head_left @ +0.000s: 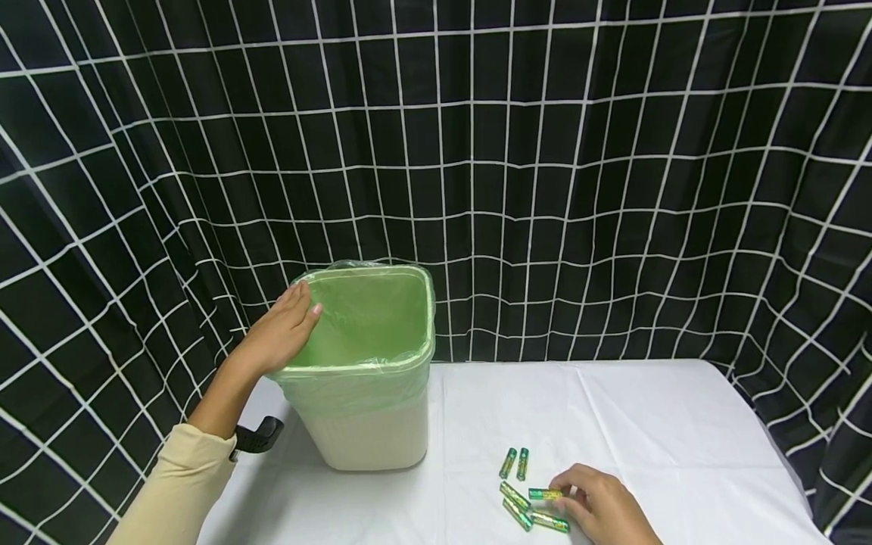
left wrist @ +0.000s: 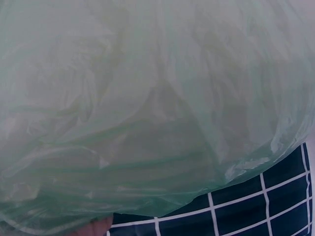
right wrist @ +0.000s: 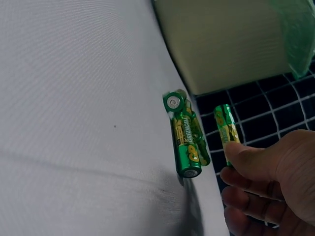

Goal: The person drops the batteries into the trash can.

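Observation:
My right hand point(head_left: 602, 506) pinches a green and gold battery point(head_left: 543, 493) by one end, between thumb and fingers. In the right wrist view the held battery point(right wrist: 225, 120) points away from the thumb. Several similar batteries point(right wrist: 187, 147) lie on the white cloth close by; two point(head_left: 522, 464) are a little apart from the others. My left hand point(head_left: 279, 333) rests with straight fingers on the left rim of a bin point(head_left: 375, 435) lined with a thin green bag point(head_left: 361, 390). The liner fills most of the left wrist view, with a bit of finger at the bottom.
A white cloth point(head_left: 613, 416) covers the table, whose rounded far right corner shows. Behind it hangs a black curtain point(head_left: 545, 182) with a white grid, also along both sides. A black wrist device point(head_left: 259, 435) sits at the left cuff, near the bin's side.

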Demonstrator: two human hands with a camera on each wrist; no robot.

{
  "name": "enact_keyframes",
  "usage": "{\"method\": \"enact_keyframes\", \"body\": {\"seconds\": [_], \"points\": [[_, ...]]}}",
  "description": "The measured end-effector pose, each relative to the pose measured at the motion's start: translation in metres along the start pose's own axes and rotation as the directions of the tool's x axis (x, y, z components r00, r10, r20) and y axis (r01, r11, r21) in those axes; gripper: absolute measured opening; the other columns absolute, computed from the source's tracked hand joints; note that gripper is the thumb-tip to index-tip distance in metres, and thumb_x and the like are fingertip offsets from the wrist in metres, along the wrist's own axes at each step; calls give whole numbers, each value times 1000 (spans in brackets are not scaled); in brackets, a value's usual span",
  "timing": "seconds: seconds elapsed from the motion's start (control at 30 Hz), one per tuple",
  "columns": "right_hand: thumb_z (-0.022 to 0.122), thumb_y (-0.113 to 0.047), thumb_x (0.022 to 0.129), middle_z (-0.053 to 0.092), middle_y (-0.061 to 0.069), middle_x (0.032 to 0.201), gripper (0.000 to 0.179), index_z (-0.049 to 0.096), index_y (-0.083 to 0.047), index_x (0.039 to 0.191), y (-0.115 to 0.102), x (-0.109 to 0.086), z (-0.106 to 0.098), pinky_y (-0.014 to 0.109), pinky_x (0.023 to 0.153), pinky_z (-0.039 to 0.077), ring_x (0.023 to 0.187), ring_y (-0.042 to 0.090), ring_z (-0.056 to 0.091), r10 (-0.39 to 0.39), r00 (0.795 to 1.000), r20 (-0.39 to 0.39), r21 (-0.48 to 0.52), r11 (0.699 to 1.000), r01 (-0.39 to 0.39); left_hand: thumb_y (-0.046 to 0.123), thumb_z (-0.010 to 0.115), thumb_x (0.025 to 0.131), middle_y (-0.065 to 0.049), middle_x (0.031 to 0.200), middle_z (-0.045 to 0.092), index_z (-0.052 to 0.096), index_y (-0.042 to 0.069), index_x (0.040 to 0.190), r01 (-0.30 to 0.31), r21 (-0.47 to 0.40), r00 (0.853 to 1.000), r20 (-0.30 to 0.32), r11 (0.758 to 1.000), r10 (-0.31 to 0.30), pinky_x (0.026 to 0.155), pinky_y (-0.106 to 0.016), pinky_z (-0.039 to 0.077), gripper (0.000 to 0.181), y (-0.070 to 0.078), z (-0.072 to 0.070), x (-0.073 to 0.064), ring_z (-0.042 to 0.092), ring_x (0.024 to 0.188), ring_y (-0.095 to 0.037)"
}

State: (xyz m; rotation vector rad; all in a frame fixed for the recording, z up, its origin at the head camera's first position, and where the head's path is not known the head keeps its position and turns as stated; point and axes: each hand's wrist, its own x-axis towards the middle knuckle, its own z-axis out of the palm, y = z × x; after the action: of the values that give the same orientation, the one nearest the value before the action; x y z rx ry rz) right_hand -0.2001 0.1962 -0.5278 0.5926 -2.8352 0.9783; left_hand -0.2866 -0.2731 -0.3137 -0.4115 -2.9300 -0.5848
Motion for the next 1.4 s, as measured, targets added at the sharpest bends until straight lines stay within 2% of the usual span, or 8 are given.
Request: {"method": "enact_keyframes", "body": {"seconds": [0.43,0.53,0.63,0.7,0.77,1.03,1.27,1.4], "points": [[80,-7,83,70,-12,91,16,75,-17,95,-18,7,-3,20,54,46,67,-6,50,-97,992,-76,-16,995,97,32,25,113,-31,164,10,15,-16,154,-12,0,1000,-9,1000,12,124,-53,10,64,0,0,-1,6,154,-43],[82,-4,80,69,-14,90,21,75,-18,94,-22,10,-4,19,53,44,67,-7,49,-181,974,-136,-40,983,177,32,25,113,-31,164,10,15,-16,154,-12,1,1000,-11,1000,12,124,-53,10,64,1,0,-1,6,154,-43],[85,-1,75,68,-17,89,27,74,-20,92,-26,13,-6,18,53,43,66,-9,48,-272,938,-215,-69,962,263,32,25,113,-31,164,11,15,-16,154,-11,-2,1000,-14,1000,11,124,-53,10,64,1,0,-2,6,154,-43],[86,0,74,67,-19,88,29,74,-21,90,-30,16,-7,17,53,42,67,-9,48,-303,920,-249,-80,953,292,31,26,113,-31,164,11,15,-16,154,-10,-4,1000,-15,1000,10,124,-53,10,64,2,0,-2,5,154,-42],[86,-1,74,67,-19,88,28,74,-21,89,-35,18,-10,17,53,42,66,-9,48,-299,919,-257,-80,954,288,31,26,113,-31,164,11,15,-16,154,-8,-4,1000,-14,1000,8,124,-54,10,63,2,0,-2,5,154,-42],[85,-6,80,70,-16,88,17,76,-16,91,-56,25,-22,18,53,44,66,-7,49,-233,951,-205,-84,972,220,32,26,113,-31,164,11,14,-16,154,-7,-8,1000,-11,1000,7,124,-53,10,64,3,-2,-3,5,154,-41],[85,-7,80,67,-20,86,17,76,-18,89,-72,29,-27,17,51,43,66,-8,48,-238,943,-235,-83,971,224,31,25,113,-31,164,11,14,-17,154,-9,-9,1000,-8,1000,9,124,-53,10,64,3,-2,-3,5,154,-42],[84,-6,81,67,-19,85,16,77,-18,89,-79,32,-30,17,50,42,65,-7,47,-271,926,-263,-89,963,256,31,25,113,-31,164,11,14,-17,153,-12,-8,1000,-7,1000,12,124,-53,10,64,3,-1,-2,5,154,-43]]}}
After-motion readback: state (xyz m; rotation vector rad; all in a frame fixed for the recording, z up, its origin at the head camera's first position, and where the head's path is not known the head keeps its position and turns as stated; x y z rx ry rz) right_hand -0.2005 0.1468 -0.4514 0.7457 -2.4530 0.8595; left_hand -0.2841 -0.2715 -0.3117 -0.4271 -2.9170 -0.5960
